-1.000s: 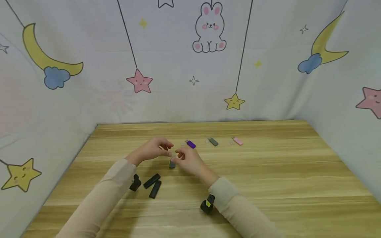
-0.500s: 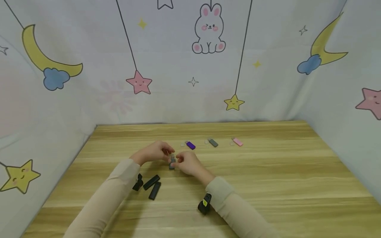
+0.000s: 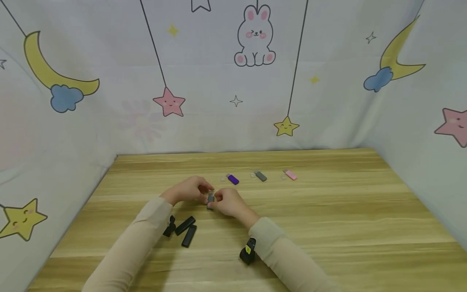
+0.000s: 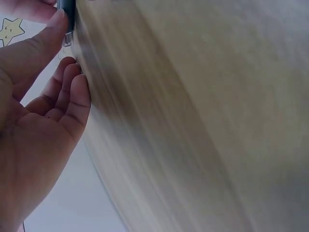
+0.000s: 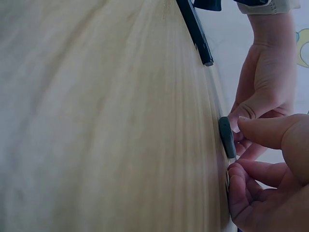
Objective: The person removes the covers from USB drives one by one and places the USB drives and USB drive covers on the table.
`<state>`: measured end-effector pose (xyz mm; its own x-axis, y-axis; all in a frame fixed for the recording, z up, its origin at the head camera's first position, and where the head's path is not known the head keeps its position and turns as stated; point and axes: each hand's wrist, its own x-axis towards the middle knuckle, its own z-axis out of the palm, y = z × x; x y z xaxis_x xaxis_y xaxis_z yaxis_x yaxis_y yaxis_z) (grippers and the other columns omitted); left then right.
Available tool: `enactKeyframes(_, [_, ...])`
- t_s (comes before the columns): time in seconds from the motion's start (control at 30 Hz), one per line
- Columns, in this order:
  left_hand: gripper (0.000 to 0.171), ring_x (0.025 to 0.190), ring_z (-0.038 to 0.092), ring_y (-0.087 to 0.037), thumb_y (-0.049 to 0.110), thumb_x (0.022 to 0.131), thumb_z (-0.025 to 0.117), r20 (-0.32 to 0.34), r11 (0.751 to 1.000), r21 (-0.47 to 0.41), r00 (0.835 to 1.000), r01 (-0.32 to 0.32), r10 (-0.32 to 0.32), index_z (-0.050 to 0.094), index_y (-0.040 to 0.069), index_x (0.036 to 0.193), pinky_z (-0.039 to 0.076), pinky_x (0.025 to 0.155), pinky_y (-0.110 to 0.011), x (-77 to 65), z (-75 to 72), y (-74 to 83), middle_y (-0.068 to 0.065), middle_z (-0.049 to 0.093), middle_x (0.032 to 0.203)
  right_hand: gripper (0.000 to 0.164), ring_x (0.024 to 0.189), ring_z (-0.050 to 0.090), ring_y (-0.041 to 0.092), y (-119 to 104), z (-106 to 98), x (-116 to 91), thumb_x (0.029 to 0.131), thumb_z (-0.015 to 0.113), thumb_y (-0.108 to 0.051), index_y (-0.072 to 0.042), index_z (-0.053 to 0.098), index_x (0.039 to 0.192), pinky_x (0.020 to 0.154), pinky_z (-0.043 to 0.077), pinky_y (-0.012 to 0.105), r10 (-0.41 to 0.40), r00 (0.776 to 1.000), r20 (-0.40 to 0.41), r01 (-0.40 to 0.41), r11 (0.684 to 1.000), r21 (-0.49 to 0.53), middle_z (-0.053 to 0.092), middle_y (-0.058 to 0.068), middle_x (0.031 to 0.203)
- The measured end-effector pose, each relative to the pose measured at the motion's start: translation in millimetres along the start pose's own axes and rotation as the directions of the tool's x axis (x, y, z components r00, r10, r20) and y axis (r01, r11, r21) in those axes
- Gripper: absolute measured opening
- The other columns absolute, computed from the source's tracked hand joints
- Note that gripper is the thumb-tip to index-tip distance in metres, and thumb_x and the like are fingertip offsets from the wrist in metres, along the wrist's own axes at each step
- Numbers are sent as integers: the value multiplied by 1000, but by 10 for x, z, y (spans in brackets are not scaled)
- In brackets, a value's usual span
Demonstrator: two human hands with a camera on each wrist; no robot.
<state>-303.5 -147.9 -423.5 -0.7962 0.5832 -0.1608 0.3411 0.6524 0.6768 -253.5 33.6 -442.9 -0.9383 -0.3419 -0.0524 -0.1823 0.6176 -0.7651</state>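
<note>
A grey USB flash drive (image 3: pixel 210 201) lies at the middle of the table, its metal plug pointing to the back. My left hand (image 3: pixel 189 189) holds it from the left, with the thumb against its side. From the right, my right hand (image 3: pixel 230 201) has its thumb on the drive and its bent fingers at the plug end. In the left wrist view the drive's plug (image 4: pixel 67 39) shows just past my left thumb. The right wrist view shows the drive's body (image 5: pixel 226 137) between both hands, close against the wood.
Behind the hands, a purple USB drive (image 3: pixel 233 179), another grey USB drive (image 3: pixel 260 176) and a pink USB drive (image 3: pixel 290 174) lie in a row, a small clear cap beside each. Two black sticks (image 3: pixel 185 225) lie at the front left. A patterned cloth (image 3: pixel 219 121) hangs behind the table.
Both hands have come slightly nearer the person and closed in on the grey drive. The other drives and the black sticks stay put.
</note>
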Motion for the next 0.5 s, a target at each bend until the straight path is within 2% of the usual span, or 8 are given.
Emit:
enactKeyframes(0.17, [38,92,56,-21,0,77,77,-3,1000,-4,1000,-4,4,68,-5,113,49,82,-35,-3,12,-11,-12,64,105,31,69,49,11,-30,18,13,85,75,-21,2,69,103,60,39,22,19,1000,6,-19,1000,0,58,1,77])
enactKeyframes(0.5, [33,88,57,-20,-1,75,76,-10,998,15,999,-53,53,69,-6,108,49,79,-33,-17,15,19,-12,64,98,33,72,50,12,-57,26,31,83,76,-22,1,70,106,63,42,24,48,999,-9,-48,999,-13,64,4,86])
